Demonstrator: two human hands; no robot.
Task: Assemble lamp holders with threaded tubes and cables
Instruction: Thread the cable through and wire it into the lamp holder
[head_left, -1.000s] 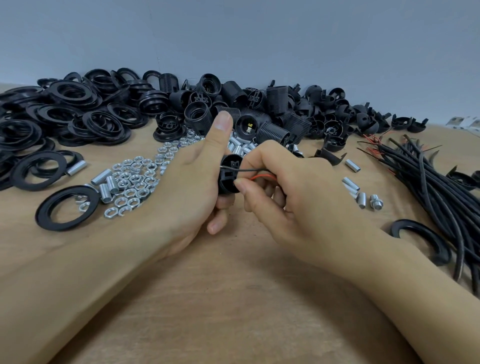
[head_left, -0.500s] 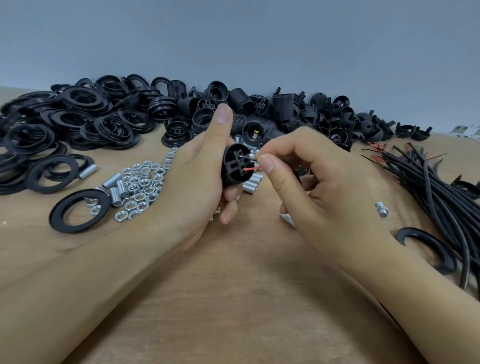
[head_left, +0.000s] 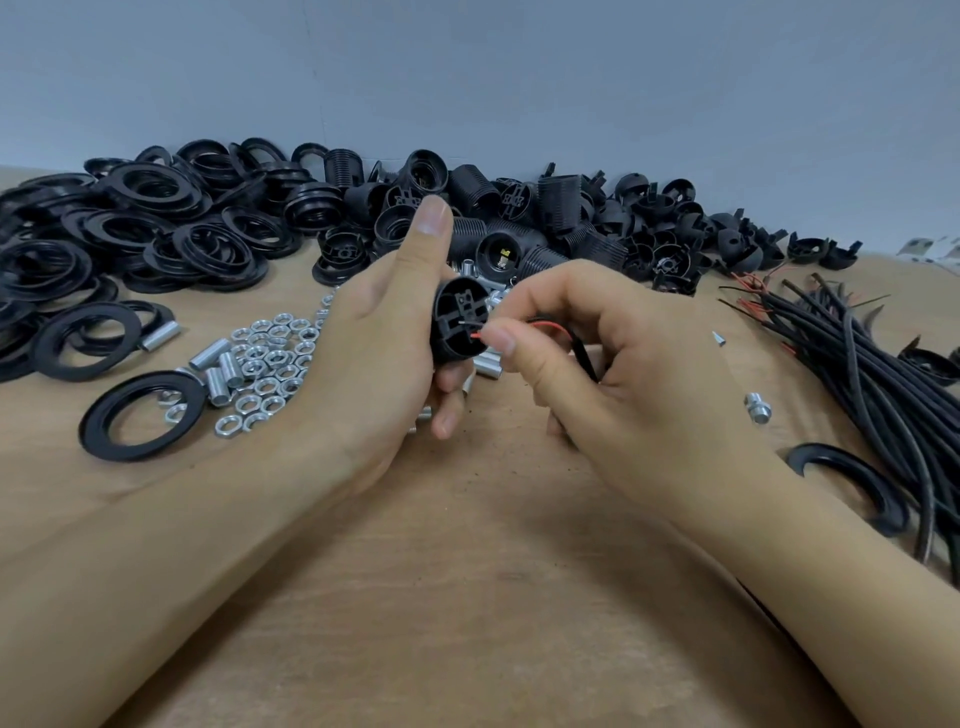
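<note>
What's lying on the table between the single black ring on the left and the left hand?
A cluster of silver nuts and a few short threaded tubes, seen in the head view.

Assembly workshop: wooden bench (head_left: 467, 597) heaped with black lamp holders (head_left: 519, 218), rings (head_left: 145, 228), nuts (head_left: 270, 364), cables (head_left: 872, 374).

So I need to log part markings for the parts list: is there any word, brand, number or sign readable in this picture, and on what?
None can be read.
Lamp holder in the left hand: moulded ribs only, no lettering shows.
Lamp holders in the pile: any markings are too small or blurred to read.
Pale slips at the table's far right edge: blurred, so it is unclear whether they carry print.
Cables, nuts, rings: no print visible.
</note>
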